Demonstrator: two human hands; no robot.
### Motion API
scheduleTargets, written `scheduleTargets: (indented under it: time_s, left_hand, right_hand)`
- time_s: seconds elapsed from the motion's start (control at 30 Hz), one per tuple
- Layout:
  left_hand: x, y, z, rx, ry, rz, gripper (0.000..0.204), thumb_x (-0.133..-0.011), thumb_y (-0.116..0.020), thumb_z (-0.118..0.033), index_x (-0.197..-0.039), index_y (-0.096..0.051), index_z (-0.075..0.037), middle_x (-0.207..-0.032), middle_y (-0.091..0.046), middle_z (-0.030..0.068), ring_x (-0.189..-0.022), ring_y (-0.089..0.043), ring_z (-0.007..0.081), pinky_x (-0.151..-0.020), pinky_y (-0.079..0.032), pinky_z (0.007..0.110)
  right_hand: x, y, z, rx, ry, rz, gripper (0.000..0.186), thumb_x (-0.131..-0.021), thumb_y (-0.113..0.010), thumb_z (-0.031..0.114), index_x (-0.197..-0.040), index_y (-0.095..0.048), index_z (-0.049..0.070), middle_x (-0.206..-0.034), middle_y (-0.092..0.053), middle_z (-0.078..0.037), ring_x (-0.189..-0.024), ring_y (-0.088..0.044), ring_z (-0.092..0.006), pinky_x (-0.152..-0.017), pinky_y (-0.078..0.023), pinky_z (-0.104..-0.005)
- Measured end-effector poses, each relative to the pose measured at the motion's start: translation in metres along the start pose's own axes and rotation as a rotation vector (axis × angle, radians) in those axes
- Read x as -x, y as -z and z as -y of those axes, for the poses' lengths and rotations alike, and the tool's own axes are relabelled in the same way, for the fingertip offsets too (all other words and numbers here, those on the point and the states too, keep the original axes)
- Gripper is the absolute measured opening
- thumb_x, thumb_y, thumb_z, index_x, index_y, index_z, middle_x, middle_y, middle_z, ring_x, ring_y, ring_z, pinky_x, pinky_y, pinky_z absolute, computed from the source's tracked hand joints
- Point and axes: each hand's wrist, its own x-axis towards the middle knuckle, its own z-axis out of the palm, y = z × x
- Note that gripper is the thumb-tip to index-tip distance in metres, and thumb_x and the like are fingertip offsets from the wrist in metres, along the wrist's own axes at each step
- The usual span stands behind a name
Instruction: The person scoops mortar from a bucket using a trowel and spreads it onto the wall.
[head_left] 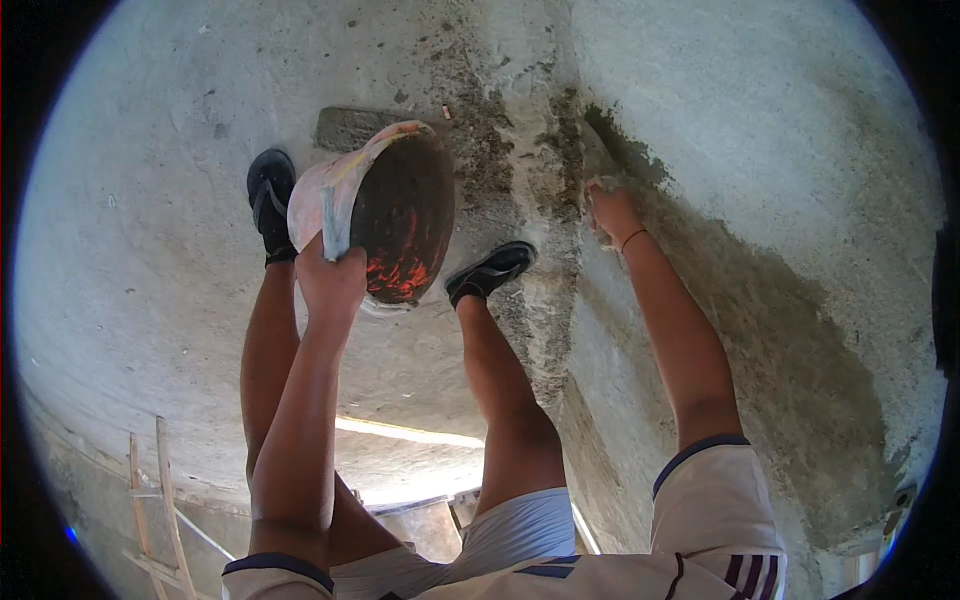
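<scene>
Bare grey concrete floor (150, 250) below, meeting a rough wall (800, 150) with a darker, damp band of fresh mortar (780, 330) running down it.

Taking the bucket (385, 210) as the landmark:

- Bucket: pale outside, dark inside with a reddish-orange glow near the lower rim, tilted with its mouth toward the wall.
- Left hand (330, 275): at the bucket's lower rim, fingers closed on the rim beside a pale blue strip, gripping it firmly.
- Right hand (610, 210): well to the right of the bucket, pressed against the wall at the top edge of the damp mortar band; a thin cord around the wrist; something pale under the fingers, too unclear to name; whether closed on it or lying flat, cannot tell.
- Left foot in a dark sandal (270, 195): just left of the bucket.
- Right foot in a dark sandal (490, 270): just right of and below the bucket, near the foot of the wall.
- Wooden ladder (150, 500): far below and left of the bucket.
</scene>
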Motion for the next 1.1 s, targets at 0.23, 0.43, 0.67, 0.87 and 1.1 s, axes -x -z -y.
scheduleTargets:
  time_s: [0.23, 0.43, 0.67, 0.87, 1.1]
  left_hand:
    - [0.001, 0.002, 0.009, 0.029, -0.016, -0.048, 0.030, -0.067, -0.054, -0.008, -0.093, -0.062, 0.004, -0.070, -0.063, 0.0181, -0.065, -0.063, 0.0260, -0.066, -0.048, 0.035]
    - [0.002, -0.001, 0.002, 0.049, 0.056, -0.009, 0.029, -0.067, -0.054, -0.008, -0.091, -0.063, 0.004, -0.069, -0.062, 0.0173, -0.063, -0.061, 0.0228, -0.064, -0.047, 0.034]
    - [0.005, 0.003, 0.004, 0.117, 0.159, -0.003, 0.027, -0.067, -0.054, -0.008, -0.088, -0.062, 0.005, -0.066, -0.060, 0.0147, -0.059, -0.057, 0.0220, -0.062, -0.046, 0.034]
    - [0.001, 0.004, 0.007, 0.119, 0.074, -0.037, 0.030, -0.067, -0.054, -0.009, -0.092, -0.063, 0.004, -0.069, -0.063, 0.0172, -0.062, -0.061, 0.0254, -0.064, -0.047, 0.034]
    - [0.000, 0.005, 0.004, 0.039, 0.067, -0.020, 0.031, -0.067, -0.055, -0.010, -0.094, -0.063, 0.004, -0.072, -0.064, 0.0184, -0.066, -0.064, 0.0267, -0.066, -0.048, 0.034]
  right_hand:
    - [-0.007, 0.002, 0.033, -0.107, -0.347, 0.109, 0.042, -0.098, -0.042, 0.034, -0.106, -0.059, -0.003, -0.071, -0.062, -0.012, -0.064, -0.063, -0.0222, -0.066, -0.054, -0.0388]
    - [-0.008, 0.003, 0.013, -0.866, -0.106, -0.043, 0.037, -0.095, -0.049, 0.033, -0.089, -0.062, -0.001, -0.071, -0.059, -0.011, -0.059, -0.058, -0.0201, -0.056, -0.047, -0.0370]
    - [0.042, 0.029, 0.078, -0.485, -0.093, -0.224, 0.039, -0.093, -0.053, 0.036, -0.087, -0.059, -0.002, -0.065, -0.056, -0.008, -0.052, -0.054, -0.0193, -0.048, -0.043, -0.0382]
    - [0.036, 0.030, 0.042, -0.322, -0.213, -0.033, 0.040, -0.093, -0.052, 0.038, -0.084, -0.057, -0.001, -0.065, -0.055, -0.007, -0.052, -0.053, -0.0196, -0.048, -0.042, -0.0390]
    - [0.047, 0.042, 0.056, -0.703, -0.254, -0.063, 0.036, -0.094, -0.052, 0.037, -0.081, -0.052, 0.003, -0.065, -0.053, -0.006, -0.051, -0.049, -0.0180, -0.047, -0.039, -0.0364]
